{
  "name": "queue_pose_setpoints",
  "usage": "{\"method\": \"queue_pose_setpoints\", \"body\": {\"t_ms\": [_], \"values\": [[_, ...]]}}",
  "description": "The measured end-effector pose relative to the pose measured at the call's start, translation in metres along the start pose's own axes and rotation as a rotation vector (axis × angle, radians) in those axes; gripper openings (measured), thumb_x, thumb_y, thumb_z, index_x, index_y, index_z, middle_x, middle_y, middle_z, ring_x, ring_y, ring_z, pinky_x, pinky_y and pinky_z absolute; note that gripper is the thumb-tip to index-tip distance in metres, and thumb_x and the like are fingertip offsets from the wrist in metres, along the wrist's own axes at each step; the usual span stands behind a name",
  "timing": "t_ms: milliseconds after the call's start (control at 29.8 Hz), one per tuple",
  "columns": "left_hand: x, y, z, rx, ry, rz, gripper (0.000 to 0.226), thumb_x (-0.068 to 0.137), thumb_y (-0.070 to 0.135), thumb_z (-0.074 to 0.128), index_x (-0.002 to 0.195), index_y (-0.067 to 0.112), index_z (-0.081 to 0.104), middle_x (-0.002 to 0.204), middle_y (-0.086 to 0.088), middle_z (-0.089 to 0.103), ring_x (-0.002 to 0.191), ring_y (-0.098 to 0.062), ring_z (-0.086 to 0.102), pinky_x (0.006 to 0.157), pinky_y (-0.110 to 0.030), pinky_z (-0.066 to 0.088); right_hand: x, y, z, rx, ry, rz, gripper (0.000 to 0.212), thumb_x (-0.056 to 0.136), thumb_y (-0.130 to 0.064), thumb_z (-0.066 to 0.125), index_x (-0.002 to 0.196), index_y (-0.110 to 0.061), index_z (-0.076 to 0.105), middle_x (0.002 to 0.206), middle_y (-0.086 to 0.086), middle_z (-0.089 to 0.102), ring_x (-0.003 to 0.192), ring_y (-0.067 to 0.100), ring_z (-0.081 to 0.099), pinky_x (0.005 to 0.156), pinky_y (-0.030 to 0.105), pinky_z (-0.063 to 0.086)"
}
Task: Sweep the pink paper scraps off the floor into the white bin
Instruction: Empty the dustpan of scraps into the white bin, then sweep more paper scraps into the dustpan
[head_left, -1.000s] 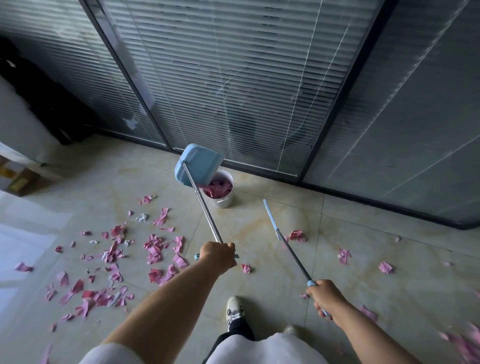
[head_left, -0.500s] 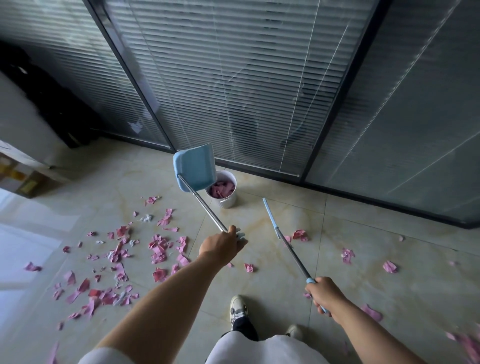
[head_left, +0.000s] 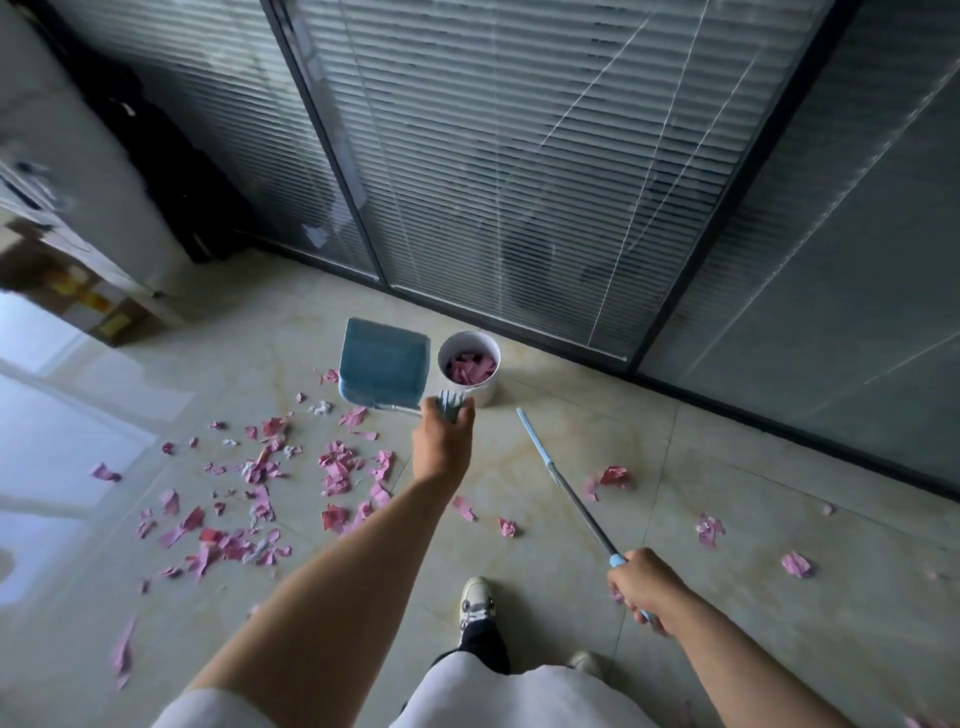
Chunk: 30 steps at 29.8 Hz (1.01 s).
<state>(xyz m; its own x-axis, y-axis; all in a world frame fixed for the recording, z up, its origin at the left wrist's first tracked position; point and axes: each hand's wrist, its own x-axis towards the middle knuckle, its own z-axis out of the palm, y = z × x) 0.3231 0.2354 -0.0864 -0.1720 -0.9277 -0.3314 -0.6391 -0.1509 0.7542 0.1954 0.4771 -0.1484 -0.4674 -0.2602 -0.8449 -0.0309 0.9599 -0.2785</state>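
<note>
lying mostly in a loose spread across the pale floor (head_left: 571, 597) left of centre, pink paper scraps (head_left: 249, 499), with a few strays sitting well apart over on the right. standing by the foot of the glass partition (head_left: 519, 182), white bin (head_left: 470, 366), already part filled with pink pieces. hanging just beside the bin on its left, blue dustpan (head_left: 383, 364), looking empty, tray facing the camera. gripping the dustpan's handle near its upper end, left hand (head_left: 444, 444), fingers wrapped fully round it. holding the blue end of the broom handle (head_left: 566, 491), right hand (head_left: 647, 587), fingers curled tight round the shaft. likely heading back toward the big scatter for another load. risking: clipping the bin with the pan while swinging left and tipping it, spilling what is already inside; dragging the broom through the pile too fast and flicking light scraps farther out; stepping on pieces near the white shoe (head_left: 477, 603) and carrying them off. not showing anywhere clearly: the broom's head, its far end looking like a bare stick. blurring at the left edge: boxes and dark shapes, hard to identify. cutting off at the lower right corner: more pink, count unknown.
</note>
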Motion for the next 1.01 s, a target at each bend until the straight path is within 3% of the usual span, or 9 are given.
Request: {"method": "queue_pose_setpoints", "body": {"t_ms": [101, 268, 369, 469, 603, 704, 838, 1006], "values": [[-0.003, -0.027, -0.024, -0.091, 0.099, -0.111, 0.031, 0.092, 0.03, 0.053, 0.118, 0.015, 0.048, 0.099, -0.009, 0.063, 0.084, -0.029, 0.061, 0.079, -0.041, 0.055, -0.005, -0.012, 0.011, -0.108, -0.021, -0.052, 0.026, 0.081, -0.016, 0.045, 0.098, -0.004, 0.059, 0.07, 0.011, 0.059, 0.041, 0.019, 0.048, 0.041, 0.017, 0.033], [-0.018, -0.08, -0.071, -0.252, 0.2, -0.194, 0.032, 0.089, 0.027, 0.057, 0.118, 0.015, 0.051, 0.101, -0.003, 0.064, 0.087, -0.022, 0.062, 0.062, -0.026, 0.046, -0.004, -0.034, 0.048, -0.24, -0.049, -0.145, 0.019, 0.087, -0.018, 0.043, 0.091, -0.007, 0.059, 0.064, 0.009, 0.058, 0.037, 0.019, 0.05, 0.037, 0.014, 0.033], [-0.022, -0.106, -0.094, -0.324, 0.251, -0.239, 0.033, 0.086, 0.03, 0.06, 0.116, 0.017, 0.053, 0.1, -0.005, 0.065, 0.087, -0.022, 0.062, 0.068, -0.03, 0.051, -0.002, -0.051, 0.067, -0.283, -0.079, -0.181, 0.028, 0.09, -0.021, 0.043, 0.096, -0.002, 0.062, 0.06, 0.01, 0.059, 0.039, 0.022, 0.052, 0.043, 0.02, 0.039], [-0.019, -0.131, -0.122, -0.374, 0.331, -0.307, 0.032, 0.083, 0.032, 0.061, 0.111, 0.019, 0.054, 0.097, -0.005, 0.066, 0.087, -0.029, 0.064, 0.076, -0.044, 0.057, -0.008, -0.085, 0.087, -0.34, -0.101, -0.202, 0.02, 0.09, -0.02, 0.044, 0.091, -0.006, 0.058, 0.058, 0.01, 0.057, 0.037, 0.021, 0.051, 0.041, 0.016, 0.035], [-0.004, -0.156, -0.167, -0.407, 0.389, -0.34, 0.026, 0.087, 0.032, 0.059, 0.108, 0.021, 0.05, 0.095, -0.008, 0.064, 0.076, -0.026, 0.061, 0.057, -0.029, 0.048, -0.018, -0.143, 0.116, -0.304, -0.084, -0.195, 0.017, 0.089, -0.017, 0.051, 0.075, -0.009, 0.054, 0.057, 0.009, 0.051, 0.041, 0.019, 0.045, 0.042, 0.017, 0.03], [0.008, -0.186, -0.207, -0.476, 0.418, -0.37, 0.021, 0.083, 0.033, 0.06, 0.101, 0.026, 0.051, 0.094, -0.013, 0.065, 0.07, -0.023, 0.054, 0.06, -0.034, 0.047, -0.025, -0.186, 0.145, -0.254, -0.069, -0.186, 0.024, 0.086, -0.007, 0.051, 0.062, -0.008, 0.052, 0.052, 0.008, 0.048, 0.042, 0.017, 0.041, 0.042, 0.017, 0.03], [0.015, -0.217, -0.256, -0.5, 0.477, -0.429, 0.01, 0.083, 0.031, 0.059, 0.088, 0.03, 0.051, 0.084, -0.012, 0.064, 0.059, -0.02, 0.05, 0.049, -0.028, 0.042, -0.03, -0.233, 0.185, -0.255, -0.076, -0.205, 0.017, 0.086, -0.007, 0.051, 0.069, -0.004, 0.053, 0.053, 0.011, 0.046, 0.035, 0.015, 0.038, 0.038, 0.013, 0.03], [0.02, -0.24, -0.301, -0.59, 0.533, -0.478, 0.017, 0.087, 0.023, 0.059, 0.102, 0.016, 0.054, 0.077, -0.01, 0.059, 0.049, -0.016, 0.045, 0.037, -0.021, 0.036, -0.028, -0.29, 0.222, -0.301, -0.102, -0.267, 0.016, 0.087, -0.006, 0.049, 0.073, -0.002, 0.054, 0.052, 0.012, 0.045, 0.037, 0.017, 0.038, 0.041, 0.016, 0.028]]}}
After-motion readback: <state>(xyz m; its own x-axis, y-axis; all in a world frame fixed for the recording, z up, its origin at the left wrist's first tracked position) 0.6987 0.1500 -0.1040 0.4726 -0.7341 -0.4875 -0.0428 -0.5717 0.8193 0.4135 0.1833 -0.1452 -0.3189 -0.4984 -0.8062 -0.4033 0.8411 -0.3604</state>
